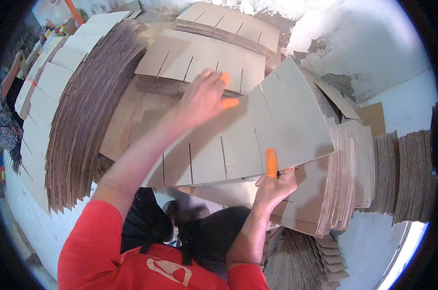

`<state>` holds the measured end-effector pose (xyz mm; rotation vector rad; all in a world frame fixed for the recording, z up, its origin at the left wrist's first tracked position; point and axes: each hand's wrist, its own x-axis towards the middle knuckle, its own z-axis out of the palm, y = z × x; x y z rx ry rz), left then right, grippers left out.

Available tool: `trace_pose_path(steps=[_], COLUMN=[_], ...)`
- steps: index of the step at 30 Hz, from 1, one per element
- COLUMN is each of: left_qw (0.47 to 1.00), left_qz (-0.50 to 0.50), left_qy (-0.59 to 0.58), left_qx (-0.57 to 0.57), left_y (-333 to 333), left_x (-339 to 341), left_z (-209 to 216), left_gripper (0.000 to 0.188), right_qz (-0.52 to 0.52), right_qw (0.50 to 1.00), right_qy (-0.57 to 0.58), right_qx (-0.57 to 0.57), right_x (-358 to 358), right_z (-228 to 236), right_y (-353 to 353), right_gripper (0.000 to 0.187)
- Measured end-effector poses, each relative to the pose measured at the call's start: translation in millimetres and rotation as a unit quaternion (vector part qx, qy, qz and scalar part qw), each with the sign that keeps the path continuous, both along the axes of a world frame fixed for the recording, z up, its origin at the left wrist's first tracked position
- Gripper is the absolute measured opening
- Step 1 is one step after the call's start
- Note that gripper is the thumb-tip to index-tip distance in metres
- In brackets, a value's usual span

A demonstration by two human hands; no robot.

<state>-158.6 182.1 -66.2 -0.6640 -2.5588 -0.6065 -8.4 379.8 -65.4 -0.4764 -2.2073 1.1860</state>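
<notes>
My right hand (277,187) grips the near edge of a slotted cardboard sheet (291,116), its orange-covered thumb on top and its fingers underneath. The sheet slants up to the right. Another slotted cardboard piece (207,157) spreads left from it, its slots facing me; whether the two are joined I cannot tell. Over the far side of these pieces my left hand (202,99) is open, thumb and forefinger apart in orange finger covers. It lies close to the front edge of a stack of slotted cardboard sheets (175,55); its other fingertips are partly hidden.
Another slotted stack (228,26) lies behind, by the peeling wall (364,48). A long, leaning row of cardboard (96,101) fills the left. Cardboard piles (342,179) stand at right, with more bundles (402,174) beyond. Part of another person (9,116) shows at far left.
</notes>
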Motion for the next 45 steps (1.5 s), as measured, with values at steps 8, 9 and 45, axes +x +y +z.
trace_pose_path(steps=[8,9,45], left_qw=[0.983,0.984,0.988], left_qz=[-0.115,-0.118,-0.127], left_qy=[-0.028,-0.030,0.031], left_qx=[-0.140,-0.132,0.083], left_y=[-13,-13,-1], left_x=[-82,-83,10], left_z=[-48,-49,29], left_gripper=[0.029,0.028,0.038], right_qz=[-0.018,-0.017,-0.040], right_qw=[1.000,1.000,0.997], right_qy=[0.023,0.023,0.068], right_qx=[-0.012,-0.011,-0.012], right_x=[-2,-2,13], right_z=[-2,-3,39], right_y=[-3,-3,-3], right_gripper=[0.022,0.022,0.011])
